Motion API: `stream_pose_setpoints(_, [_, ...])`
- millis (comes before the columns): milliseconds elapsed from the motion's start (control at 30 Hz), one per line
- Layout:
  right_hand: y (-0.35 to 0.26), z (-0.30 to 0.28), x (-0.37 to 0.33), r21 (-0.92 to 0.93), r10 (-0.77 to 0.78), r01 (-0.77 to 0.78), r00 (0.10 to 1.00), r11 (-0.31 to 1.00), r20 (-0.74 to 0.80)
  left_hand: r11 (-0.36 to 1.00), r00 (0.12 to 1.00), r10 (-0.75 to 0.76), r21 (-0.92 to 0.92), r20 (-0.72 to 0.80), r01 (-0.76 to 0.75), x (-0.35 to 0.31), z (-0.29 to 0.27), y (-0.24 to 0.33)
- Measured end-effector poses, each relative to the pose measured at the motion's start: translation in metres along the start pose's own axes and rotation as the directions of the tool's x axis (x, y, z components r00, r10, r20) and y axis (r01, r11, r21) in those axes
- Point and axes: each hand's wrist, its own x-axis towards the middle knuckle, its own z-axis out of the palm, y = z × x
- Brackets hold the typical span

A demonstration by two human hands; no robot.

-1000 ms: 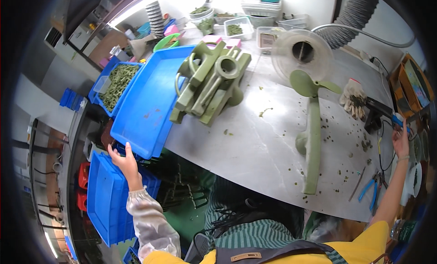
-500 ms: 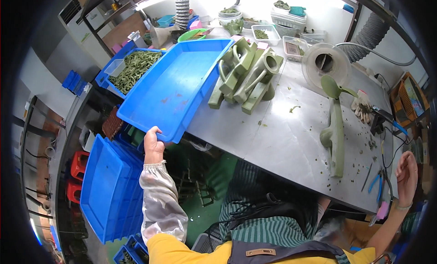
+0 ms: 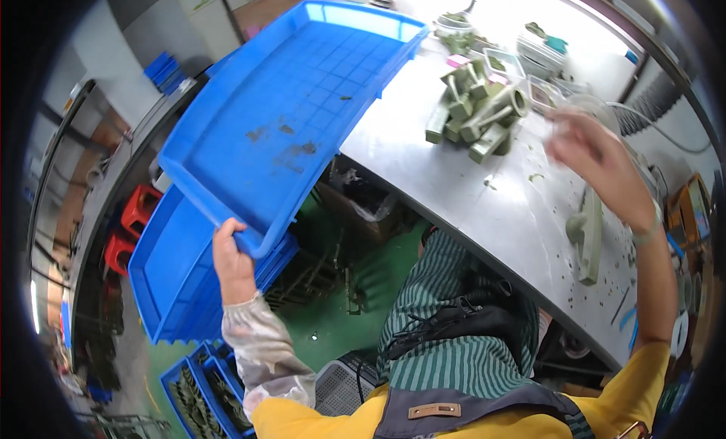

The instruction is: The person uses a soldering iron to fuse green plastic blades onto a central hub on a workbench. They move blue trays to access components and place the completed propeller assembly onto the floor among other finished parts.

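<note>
Where left grip clasps, tray corner, seemingly

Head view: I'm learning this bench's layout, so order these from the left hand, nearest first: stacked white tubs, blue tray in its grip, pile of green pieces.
1. Blue tray, its near corner gripped by the left hand.
2. Pile of green pieces, right, on the tabletop.
3. Stacked white tubs, behind the pile.

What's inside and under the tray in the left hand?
Inside the blue tray: dark smudges and a small green scrap. Below its near end, stacked blue trays partly show; whatever else lies underneath is covered.
</note>
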Motion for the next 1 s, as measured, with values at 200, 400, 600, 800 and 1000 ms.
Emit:
stream_pose_setpoints(200, [0.033,0.034,0.184,0.028,-0.027,0.03,0.994,0.999,-0.102,0.985,0.972,-0.159,-0.095,-0.175,0.145,-0.078,-0.035,0.101])
stream_pose_setpoints(400, [0.027,0.116,0.242,0.412,-0.17,-0.055,0.855,0.909,0.49,0.981,0.935,-0.066,0.147,-0.349,0.124,-0.1,-0.115,0.173])
stream_pose_setpoints(600, [-0.056,0.24,0.241,0.543,-0.105,-0.342,0.768,0.767,0.632,0.906,0.861,0.196,-0.249,-0.47,-0.342,-0.088,-0.163,0.234])
stream_pose_setpoints(800, [-0.147,0.388,0.243,0.526,-0.044,-0.304,0.835,0.794,0.548,0.989,0.705,0.062,-0.049,-0.707,-0.136,-0.098,-0.257,0.124])
stream_pose_setpoints(1000, [-0.163,0.476,0.27,0.353,-0.021,-0.262,0.777,0.898,0.629,0.986,0.565,-0.122,-0.163,-0.816,-0.022,-0.048,-0.298,0.055])
